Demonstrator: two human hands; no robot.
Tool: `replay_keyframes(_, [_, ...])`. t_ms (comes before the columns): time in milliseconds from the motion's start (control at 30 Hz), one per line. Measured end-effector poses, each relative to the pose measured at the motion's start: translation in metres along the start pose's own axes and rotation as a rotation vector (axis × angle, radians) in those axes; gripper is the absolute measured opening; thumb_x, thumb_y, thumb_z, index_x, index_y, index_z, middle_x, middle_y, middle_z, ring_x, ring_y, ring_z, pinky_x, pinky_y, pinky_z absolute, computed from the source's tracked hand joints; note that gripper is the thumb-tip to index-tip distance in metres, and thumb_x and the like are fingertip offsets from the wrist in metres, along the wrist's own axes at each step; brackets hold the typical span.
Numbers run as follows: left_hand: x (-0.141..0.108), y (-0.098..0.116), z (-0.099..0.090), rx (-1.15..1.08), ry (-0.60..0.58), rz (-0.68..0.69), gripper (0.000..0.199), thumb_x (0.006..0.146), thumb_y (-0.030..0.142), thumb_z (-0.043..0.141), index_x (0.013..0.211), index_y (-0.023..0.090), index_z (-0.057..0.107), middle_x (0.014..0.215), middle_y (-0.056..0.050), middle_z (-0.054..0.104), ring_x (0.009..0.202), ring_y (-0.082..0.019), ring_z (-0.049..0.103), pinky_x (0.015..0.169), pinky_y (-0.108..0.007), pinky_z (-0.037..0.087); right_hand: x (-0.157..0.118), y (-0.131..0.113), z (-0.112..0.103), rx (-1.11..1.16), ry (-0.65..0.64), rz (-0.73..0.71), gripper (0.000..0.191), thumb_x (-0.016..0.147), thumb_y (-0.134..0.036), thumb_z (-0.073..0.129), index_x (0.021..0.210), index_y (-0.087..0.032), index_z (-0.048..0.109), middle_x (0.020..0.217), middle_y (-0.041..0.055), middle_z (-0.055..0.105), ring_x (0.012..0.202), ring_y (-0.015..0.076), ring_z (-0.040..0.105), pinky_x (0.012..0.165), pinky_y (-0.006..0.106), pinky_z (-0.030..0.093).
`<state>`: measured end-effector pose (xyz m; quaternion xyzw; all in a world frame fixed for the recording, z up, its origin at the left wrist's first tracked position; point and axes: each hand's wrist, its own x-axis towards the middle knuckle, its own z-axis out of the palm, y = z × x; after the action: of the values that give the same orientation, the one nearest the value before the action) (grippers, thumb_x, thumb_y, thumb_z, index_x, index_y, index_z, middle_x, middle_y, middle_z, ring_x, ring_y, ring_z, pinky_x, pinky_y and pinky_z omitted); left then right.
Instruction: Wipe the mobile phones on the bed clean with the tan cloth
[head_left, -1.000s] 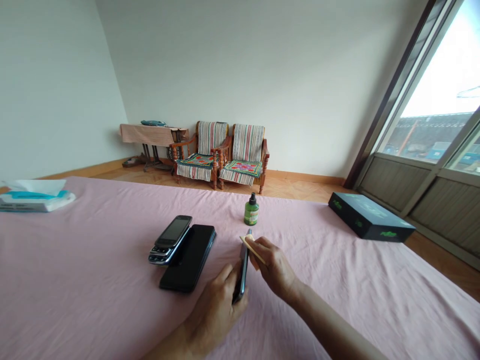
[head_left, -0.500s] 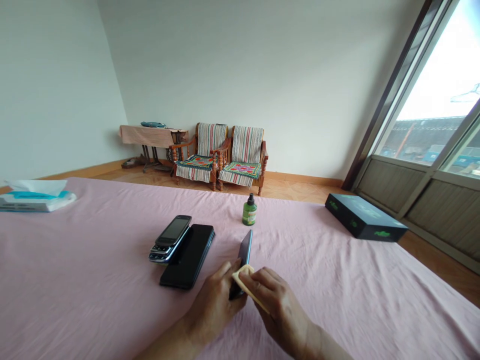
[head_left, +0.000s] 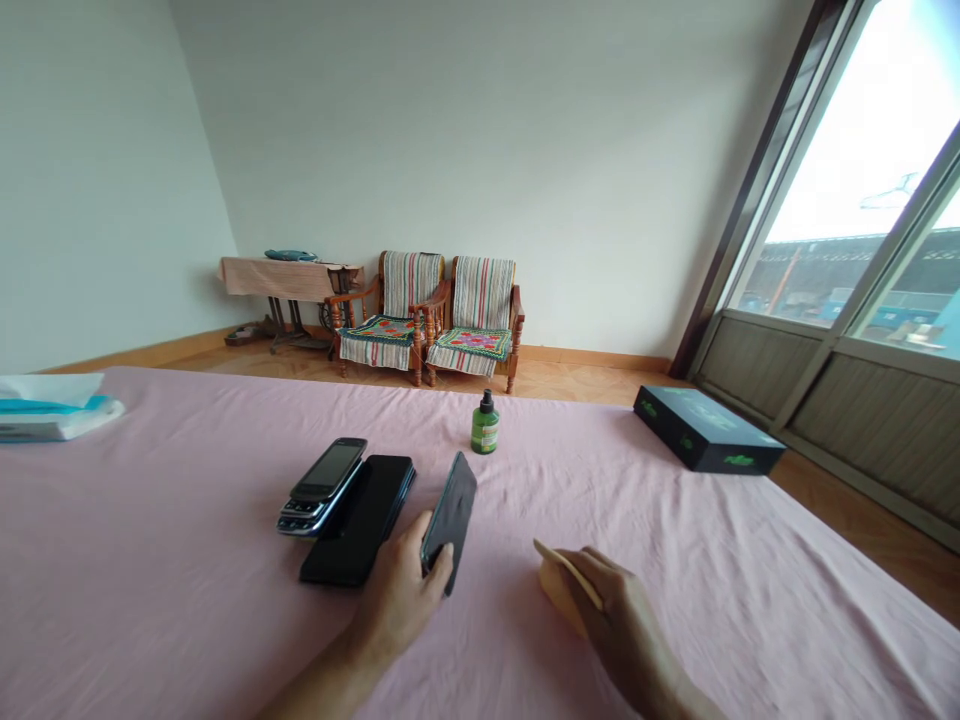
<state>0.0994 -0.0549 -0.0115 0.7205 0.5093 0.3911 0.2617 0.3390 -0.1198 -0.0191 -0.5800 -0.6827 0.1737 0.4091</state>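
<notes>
Tilted up on its edge, a dark smartphone point(head_left: 454, 520) is gripped near its lower end by my left hand point(head_left: 405, 585), the thumb on the face turned right. My right hand point(head_left: 619, 610) pinches a folded pale yellow cloth point(head_left: 559, 595), apart from the phone and to its right. Left of my left hand lies a black smartphone point(head_left: 364, 520), seemingly stacked on another. Beside it, several older phones point(head_left: 330, 470) with keypads are piled up. A green bottle point(head_left: 485, 424) with a black pump top stands beyond the held phone.
A pink sheet point(head_left: 712, 590) covers the surface under everything. At the far right sits a black box point(head_left: 705, 430) with green marks; at the far left, a tissue pack point(head_left: 60, 415). Two wooden armchairs point(head_left: 472, 320) and a cloth-covered table point(head_left: 277, 280) stand by the wall.
My right hand with the cloth has moved off the phone to the right. My left hand has turned the phone, so its other broad face now shows. The view has shifted slightly.
</notes>
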Motion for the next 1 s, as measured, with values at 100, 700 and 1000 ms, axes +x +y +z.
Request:
replay_keyframes(100, [0.004,-0.001,0.001,-0.284,-0.058,-0.228,0.024,0.075,0.043,0.06,0.079,0.019,0.055,0.052,0.005,0.053,0.041,-0.014,0.053,0.036,-0.02,0.035,-0.003,0.006,-0.003,0.057,0.024,0.076,0.034,0.092,-0.044,0.043,0.102,-0.025,0.07,0.082,0.0032,0.069,0.075,0.0185,0.064,0.066,0.025,0.048])
replay_keyframes(700, [0.042,0.036,0.076,-0.819,-0.455,-0.511,0.028,0.081,0.039,0.066,0.086,0.012,0.06,0.067,-0.001,0.064,0.052,-0.011,0.061,0.045,-0.019,0.043,-0.011,0.009,-0.024,0.039,0.623,0.055,0.035,0.089,-0.044,0.048,0.095,-0.016,0.068,0.081,0.0058,0.068,0.072,0.0193,0.063,0.062,0.024,0.047])
replay_keyframes(1000, [0.066,0.079,0.163,-0.891,-0.611,-0.583,0.029,0.092,0.031,0.056,0.116,0.016,0.055,0.115,-0.008,0.059,0.095,-0.021,0.061,0.08,-0.04,0.053,-0.007,0.022,-0.039,0.014,0.819,0.189,0.041,0.087,-0.049,0.05,0.084,-0.013,0.069,0.076,0.0075,0.069,0.066,0.0189,0.062,0.056,0.024,0.045])
